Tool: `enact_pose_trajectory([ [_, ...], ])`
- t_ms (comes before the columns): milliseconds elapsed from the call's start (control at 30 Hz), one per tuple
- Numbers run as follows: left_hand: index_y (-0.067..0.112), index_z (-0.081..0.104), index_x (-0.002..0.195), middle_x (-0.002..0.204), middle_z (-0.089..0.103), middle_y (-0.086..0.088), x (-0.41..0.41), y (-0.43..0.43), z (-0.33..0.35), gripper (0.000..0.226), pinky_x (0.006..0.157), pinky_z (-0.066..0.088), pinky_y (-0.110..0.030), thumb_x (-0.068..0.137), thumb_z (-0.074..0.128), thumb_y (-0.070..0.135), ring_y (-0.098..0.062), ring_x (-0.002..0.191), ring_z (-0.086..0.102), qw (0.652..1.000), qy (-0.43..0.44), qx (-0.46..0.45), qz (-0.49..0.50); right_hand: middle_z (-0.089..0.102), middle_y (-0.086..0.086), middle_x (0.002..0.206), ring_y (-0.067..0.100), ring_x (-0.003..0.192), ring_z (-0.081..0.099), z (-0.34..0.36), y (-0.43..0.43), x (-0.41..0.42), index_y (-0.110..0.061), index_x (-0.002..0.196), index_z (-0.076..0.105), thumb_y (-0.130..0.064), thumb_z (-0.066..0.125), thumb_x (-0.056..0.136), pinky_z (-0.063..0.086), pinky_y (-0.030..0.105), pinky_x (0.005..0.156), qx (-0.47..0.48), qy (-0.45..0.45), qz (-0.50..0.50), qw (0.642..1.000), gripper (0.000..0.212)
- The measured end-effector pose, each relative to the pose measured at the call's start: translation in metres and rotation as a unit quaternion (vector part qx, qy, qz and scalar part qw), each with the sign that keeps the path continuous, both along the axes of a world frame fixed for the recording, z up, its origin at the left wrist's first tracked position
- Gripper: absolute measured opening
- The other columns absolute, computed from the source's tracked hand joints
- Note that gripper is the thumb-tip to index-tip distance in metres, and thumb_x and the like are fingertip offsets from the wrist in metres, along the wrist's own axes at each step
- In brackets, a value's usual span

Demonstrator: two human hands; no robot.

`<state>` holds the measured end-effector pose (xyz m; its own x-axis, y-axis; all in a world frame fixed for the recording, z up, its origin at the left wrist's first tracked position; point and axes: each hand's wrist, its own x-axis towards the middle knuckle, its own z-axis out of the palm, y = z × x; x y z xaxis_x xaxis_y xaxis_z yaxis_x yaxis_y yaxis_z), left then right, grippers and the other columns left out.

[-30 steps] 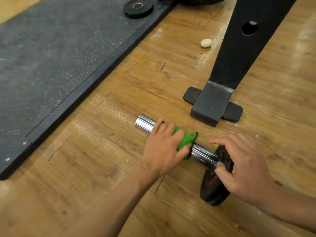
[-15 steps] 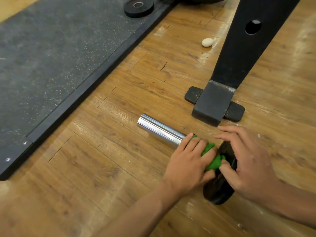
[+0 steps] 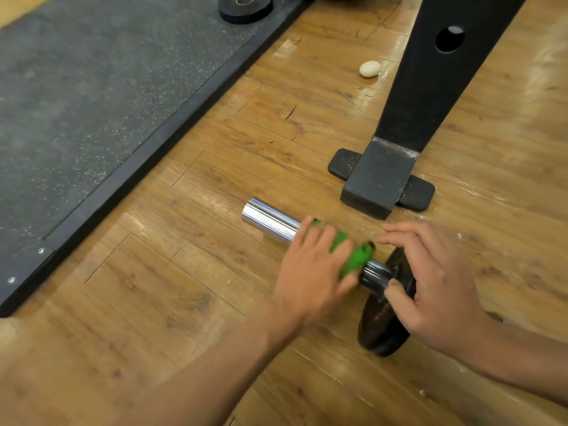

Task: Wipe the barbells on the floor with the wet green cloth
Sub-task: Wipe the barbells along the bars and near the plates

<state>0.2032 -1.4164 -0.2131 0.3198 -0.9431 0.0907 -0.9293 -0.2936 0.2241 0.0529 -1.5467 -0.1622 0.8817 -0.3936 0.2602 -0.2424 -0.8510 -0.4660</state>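
A barbell lies on the wooden floor with its shiny chrome sleeve (image 3: 270,221) pointing up-left. My left hand (image 3: 313,272) is wrapped over the sleeve's middle, pressing the green cloth (image 3: 353,256) around it. The cloth is blurred with motion and partly hidden under my fingers. A short bare stretch of sleeve shows between the cloth and the black weight plate (image 3: 384,330), which stands on its edge. My right hand (image 3: 436,287) grips that plate's upper rim, thumb against the sleeve's base.
The black steel foot of a rack (image 3: 378,182) stands just beyond the barbell, its post slanting up to the right. A grey rubber mat (image 3: 92,93) covers the left side, with a small black plate (image 3: 246,7) on it. A white oval lump (image 3: 369,69) lies near the post.
My left hand slid the cloth along the sleeve to the plate half a second ago, and has now moved back a little toward the free end. My right hand stays on the plate.
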Motion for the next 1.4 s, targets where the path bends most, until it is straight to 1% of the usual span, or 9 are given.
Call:
enact_pose_trajectory([
  [67,0.018,0.055,0.133,0.129,0.058,-0.01,-0.021,0.003,-0.006,0.045,0.126,0.023,-0.052,0.103,0.046,0.05,-0.03,0.127,0.05,0.998,-0.018,0.001,-0.059,0.06,0.008,0.127,0.027,0.117,0.055,0.002,0.001,-0.004,-0.007,0.12,0.066,-0.031,0.052,0.082,0.035,0.034,0.099,0.0,0.011,0.021,1.0,0.047],
  [200,0.017,0.06,0.127,0.12,0.059,-0.01,0.002,0.005,-0.006,0.05,0.116,0.034,-0.047,0.1,0.043,0.055,-0.031,0.113,0.053,0.995,-0.047,-0.007,-0.09,0.057,0.006,0.141,0.02,0.129,0.053,0.011,-0.013,-0.006,-0.007,0.131,0.063,-0.037,0.043,0.099,0.036,0.037,0.107,0.033,0.015,0.064,0.997,0.048],
  [367,0.015,0.064,0.105,0.099,0.058,-0.006,0.019,0.012,-0.003,0.041,0.094,0.043,-0.045,0.094,0.05,0.052,-0.03,0.093,0.054,0.998,-0.028,-0.024,-0.042,0.058,0.0,0.142,0.021,0.13,0.053,0.008,-0.017,-0.003,-0.014,0.137,0.061,-0.045,0.047,0.097,0.034,0.038,0.11,0.026,0.059,0.074,0.995,0.053],
  [533,0.019,0.057,0.087,0.08,0.055,-0.003,0.067,0.032,0.001,0.035,0.079,0.041,-0.041,0.094,0.046,0.051,-0.027,0.077,0.053,0.999,-0.027,-0.017,0.037,0.062,0.001,0.138,0.02,0.128,0.057,0.004,-0.011,-0.015,-0.013,0.138,0.062,-0.043,0.054,0.092,0.034,0.043,0.115,-0.016,0.055,0.132,0.99,0.056],
  [833,0.021,0.046,0.074,0.069,0.045,0.004,0.073,0.071,0.006,0.032,0.071,0.039,-0.038,0.089,0.044,0.049,-0.022,0.066,0.044,0.995,-0.018,0.053,0.078,0.069,0.002,0.13,0.018,0.115,0.065,0.003,0.034,-0.03,-0.014,0.124,0.073,-0.048,0.07,0.084,0.035,0.049,0.118,-0.043,0.034,0.203,0.978,0.053],
  [967,0.021,0.048,0.071,0.067,0.054,0.001,0.05,0.067,0.018,0.041,0.064,0.034,-0.035,0.087,0.034,0.056,-0.029,0.066,0.057,0.991,-0.008,0.124,0.046,0.069,0.007,0.129,0.025,0.116,0.066,0.0,0.06,-0.037,-0.011,0.131,0.069,-0.055,0.07,0.082,0.036,0.05,0.118,-0.085,0.036,0.249,0.964,0.066],
  [1100,0.019,0.06,0.087,0.08,0.058,-0.003,-0.002,0.077,0.017,0.042,0.075,0.046,-0.041,0.093,0.04,0.055,-0.03,0.075,0.058,0.997,0.009,0.077,-0.031,0.057,0.012,0.148,0.027,0.135,0.054,0.001,0.076,-0.042,-0.005,0.152,0.041,-0.062,0.066,0.085,0.021,0.047,0.127,-0.093,0.05,0.231,0.967,0.092],
  [1233,0.011,0.066,0.115,0.107,0.062,-0.011,-0.004,0.102,0.003,0.05,0.099,0.045,-0.05,0.101,0.047,0.055,-0.032,0.096,0.057,0.998,-0.025,0.011,-0.063,0.053,0.016,0.151,0.029,0.134,0.055,-0.003,0.073,-0.042,-0.003,0.153,0.037,-0.064,0.065,0.085,0.024,0.048,0.126,-0.078,0.027,0.22,0.972,0.096],
  [1400,0.012,0.066,0.118,0.111,0.061,-0.013,0.07,0.108,0.002,0.053,0.104,0.037,-0.048,0.098,0.042,0.055,-0.037,0.106,0.056,0.997,-0.046,0.025,0.063,0.056,0.01,0.148,0.027,0.135,0.054,-0.005,0.044,-0.032,-0.009,0.15,0.042,-0.06,0.069,0.08,0.026,0.049,0.125,-0.035,0.017,0.199,0.979,0.09],
])
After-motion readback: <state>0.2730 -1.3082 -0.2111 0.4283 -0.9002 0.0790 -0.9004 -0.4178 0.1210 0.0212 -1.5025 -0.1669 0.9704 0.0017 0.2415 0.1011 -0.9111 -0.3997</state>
